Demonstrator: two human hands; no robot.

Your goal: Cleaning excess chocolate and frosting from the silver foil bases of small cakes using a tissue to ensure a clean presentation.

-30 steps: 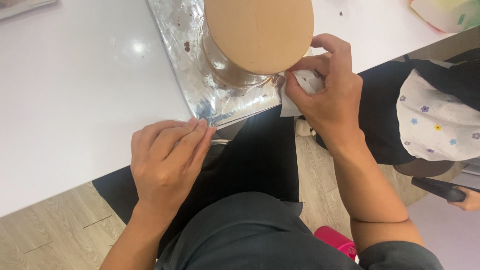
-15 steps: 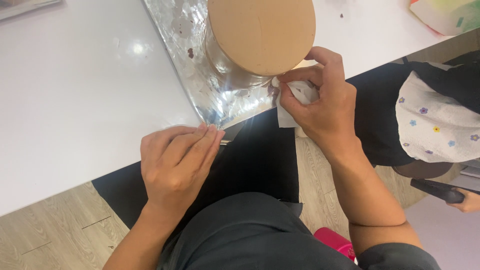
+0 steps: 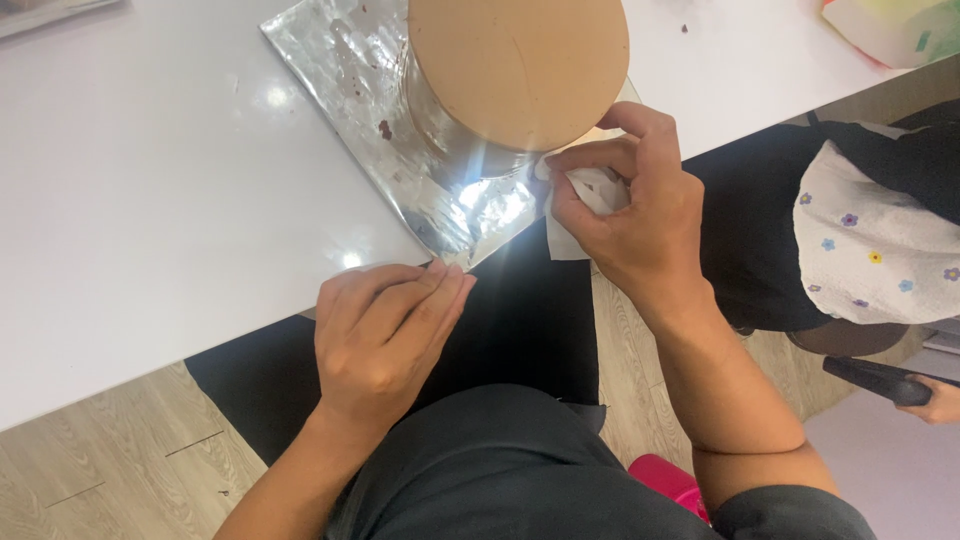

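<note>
Cake (image 3: 520,70), round and coated in smooth tan icing, stands on a silver board (image 3: 330,60) that lies on the white table (image 3: 130,200), its near corner hanging over the table's edge. The right hand (image 3: 630,215) is closed around a crumpled white tissue (image 3: 590,190), fingertips pressing it against the board just at the foot of the cake's near side. The left hand (image 3: 385,335) lies flat and empty, fingers straight and together, their tips touching the board's overhanging corner as if to steady it. Wiping this close to the icing looks best done with short strokes drawn away from the cake, the tissue kept low on the foil so it never brushes the side, while the left hand keeps the board from turning. Dark smears and crumbs show on the board's far part. The cake's far side is cut off by the frame's top, and the right hand hides the spot being wiped. Another seated person's floral cloth (image 3: 870,260) shows at the right.
</note>
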